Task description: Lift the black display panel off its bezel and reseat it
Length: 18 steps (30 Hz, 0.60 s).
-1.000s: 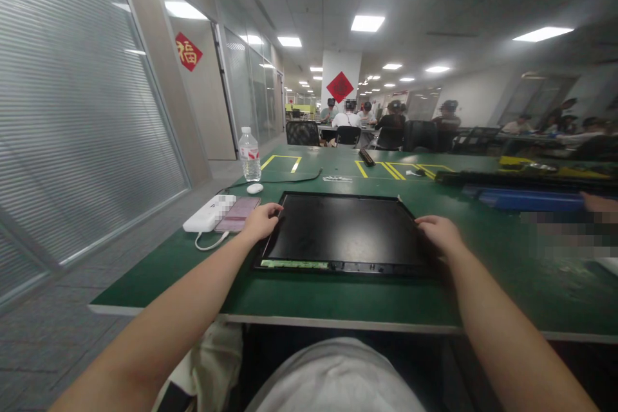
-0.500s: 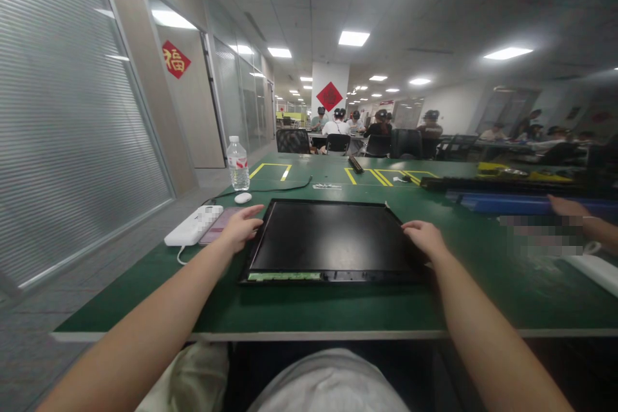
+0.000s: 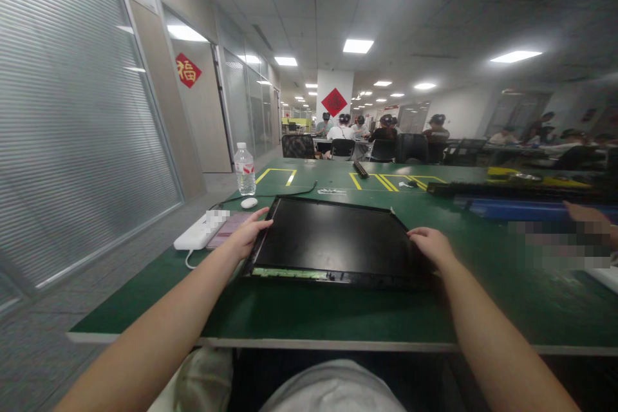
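A black LCD screen panel (image 3: 333, 235) lies in front of me, with a green circuit strip (image 3: 290, 273) along its near edge at the left. My left hand (image 3: 252, 233) grips the panel's left edge, thumb on the frame and fingers along the side. On the opposite side, my right hand (image 3: 429, 244) pinches the right edge near its upper part. The undersides of the panel and some fingertips are hidden, so I cannot tell if it is raised off the table.
On the green table (image 3: 328, 315), a water bottle (image 3: 245, 170), white earbud case (image 3: 249, 203), white power bank (image 3: 199, 232) and purple phone-like slab (image 3: 226, 229) are at left. Blue strips (image 3: 506, 209) and another person's hand (image 3: 586, 222) are at right. Small pieces (image 3: 332, 192) lie beyond the panel.
The panel has turned slightly, its right side nearer me. My left hand has closed in from beside the left edge onto it. The whole view has shifted a little.
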Motion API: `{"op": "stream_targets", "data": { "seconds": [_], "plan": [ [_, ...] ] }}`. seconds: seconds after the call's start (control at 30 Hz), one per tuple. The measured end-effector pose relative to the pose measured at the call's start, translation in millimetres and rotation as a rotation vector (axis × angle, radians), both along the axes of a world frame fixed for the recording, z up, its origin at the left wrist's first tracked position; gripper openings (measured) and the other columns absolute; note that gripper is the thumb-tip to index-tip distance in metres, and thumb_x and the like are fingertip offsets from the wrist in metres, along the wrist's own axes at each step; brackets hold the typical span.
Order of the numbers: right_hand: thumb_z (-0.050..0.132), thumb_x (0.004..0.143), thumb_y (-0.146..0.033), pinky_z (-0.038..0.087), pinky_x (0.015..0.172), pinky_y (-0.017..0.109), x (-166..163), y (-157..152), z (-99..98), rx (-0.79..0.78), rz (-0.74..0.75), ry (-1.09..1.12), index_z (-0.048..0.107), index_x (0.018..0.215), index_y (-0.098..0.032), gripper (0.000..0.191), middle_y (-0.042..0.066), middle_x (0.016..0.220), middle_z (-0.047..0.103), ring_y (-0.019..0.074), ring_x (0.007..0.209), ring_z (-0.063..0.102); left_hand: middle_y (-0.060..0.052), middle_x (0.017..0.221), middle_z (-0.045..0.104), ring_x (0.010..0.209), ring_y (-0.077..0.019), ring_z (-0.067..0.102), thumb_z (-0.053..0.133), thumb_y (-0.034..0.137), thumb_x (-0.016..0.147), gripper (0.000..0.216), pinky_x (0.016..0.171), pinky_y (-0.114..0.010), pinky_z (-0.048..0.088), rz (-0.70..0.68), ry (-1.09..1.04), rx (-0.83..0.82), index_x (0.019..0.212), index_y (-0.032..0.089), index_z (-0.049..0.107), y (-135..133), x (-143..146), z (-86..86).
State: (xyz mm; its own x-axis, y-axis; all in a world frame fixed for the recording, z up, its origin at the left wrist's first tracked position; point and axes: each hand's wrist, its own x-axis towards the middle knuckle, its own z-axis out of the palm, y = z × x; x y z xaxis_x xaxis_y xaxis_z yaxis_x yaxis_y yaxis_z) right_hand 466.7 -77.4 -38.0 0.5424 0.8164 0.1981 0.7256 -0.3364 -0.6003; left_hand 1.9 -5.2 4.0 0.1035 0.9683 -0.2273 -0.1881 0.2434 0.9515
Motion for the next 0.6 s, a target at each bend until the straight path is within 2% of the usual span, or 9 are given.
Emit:
{"op": "stream_targets", "data": {
  "seconds": [0.2,0.37,0.47,0.6],
  "plan": [
    [0.063,0.075,-0.025,0.048,0.072,0.029,0.3,1.2,0.3,-0.007,-0.007,0.028,0.08,0.087,-0.026,0.021,0.004,0.095,0.077,0.0238,0.089,0.069,-0.002,0.076,0.075,0.052,-0.0165,0.068,0.07,0.018,0.086,0.07,0.055,-0.029,0.058,0.045,-0.023,0.027,0.149,0.028,0.043,2.7,1.9,-0.5],
    [0.062,0.075,-0.025,0.047,0.069,0.029,-1.9,1.4,2.1,-0.025,-0.002,0.04,0.08,0.088,-0.026,0.022,0.003,0.094,0.077,0.0228,0.086,0.068,-0.005,0.082,0.077,0.058,-0.0157,0.071,0.069,0.018,0.087,0.056,0.058,-0.027,0.059,0.089,-0.128,0.047,0.141,0.019,0.053,4.0,3.6,-1.2],
    [0.062,0.076,-0.024,0.047,0.07,0.028,-3.4,0.5,4.0,-0.038,-0.005,0.054,0.08,0.09,-0.025,0.023,0.004,0.095,0.077,0.0227,0.087,0.068,-0.007,0.086,0.078,0.064,-0.0194,0.074,0.074,0.018,0.083,0.062,0.062,-0.031,0.061,0.029,-0.126,0.032,0.141,0.018,0.053,2.6,2.7,-2.0],
    [0.062,0.077,-0.024,0.047,0.073,0.03,-4.9,-0.1,7.3,-0.043,-0.001,0.038,0.08,0.091,-0.024,0.023,0.004,0.097,0.077,0.0239,0.093,0.068,-0.009,0.084,0.078,0.064,-0.0225,0.074,0.077,0.006,0.074,0.069,0.061,-0.034,0.061,-0.108,-0.065,-0.007,0.14,0.016,0.055,-0.6,0.8,-1.8]
  ]
}}
